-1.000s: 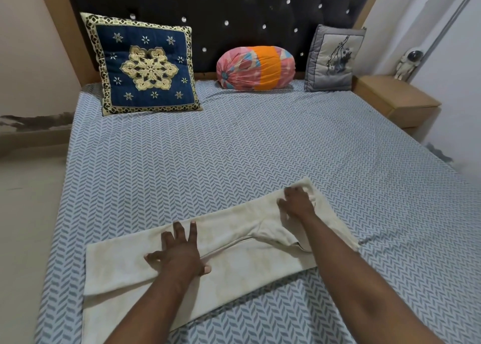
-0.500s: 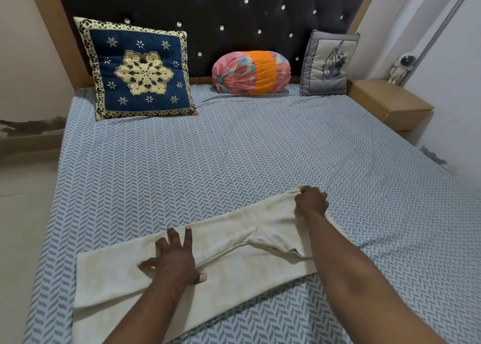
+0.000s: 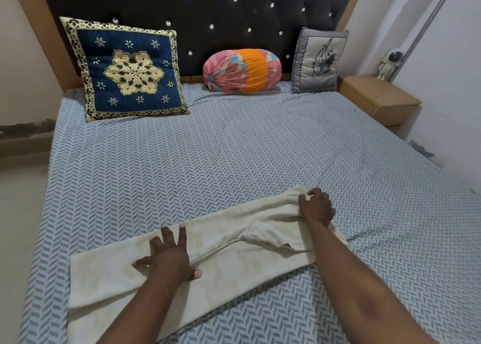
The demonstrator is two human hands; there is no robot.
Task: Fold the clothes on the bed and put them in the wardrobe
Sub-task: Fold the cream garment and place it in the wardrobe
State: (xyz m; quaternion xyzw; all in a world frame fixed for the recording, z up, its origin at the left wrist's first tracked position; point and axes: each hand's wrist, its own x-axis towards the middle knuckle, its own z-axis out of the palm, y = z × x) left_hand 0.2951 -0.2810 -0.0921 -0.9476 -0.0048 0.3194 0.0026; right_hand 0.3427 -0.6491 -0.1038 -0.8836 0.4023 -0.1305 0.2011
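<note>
Garment: cream trousers point(image 3: 234, 239) lie flat on the near part of the bed point(image 3: 234, 156), stretched slantwise from the near left corner up toward the right, one leg laid over the other.
Leg end: the hems sit at the near left, squared off, close to the left edge of the mattress.
Waist end: the top of the trousers points to the far right, with its far corner bunched and raised off the sheet.
Left hand point(image 3: 169, 260): palm down on the middle of the legs, fingers straight and spread, thumb out to the right, pressing the cloth flat.
Right hand point(image 3: 317, 208): at the waist end, fingers curled round a fold of the cream cloth, gripping it.
Bedding: a sheet of blue-grey and white herringbone covers the whole mattress, with light creases near the right arm.
Head of bed: a navy cushion point(image 3: 127, 70) with a gold flower motif leans at the left, a pink and orange bolster point(image 3: 242, 70) lies in the middle, and a grey cushion point(image 3: 318, 62) with a printed sprig stands at the right, all against a dark tufted headboard point(image 3: 221, 10) set with shiny studs.
Right side: a wooden bedside table point(image 3: 377, 98) stands beside the bed, with a small white astronaut figurine point(image 3: 390, 65) at its far corner.
Left side: pale floor point(image 3: 20, 213) runs along the bed.
</note>
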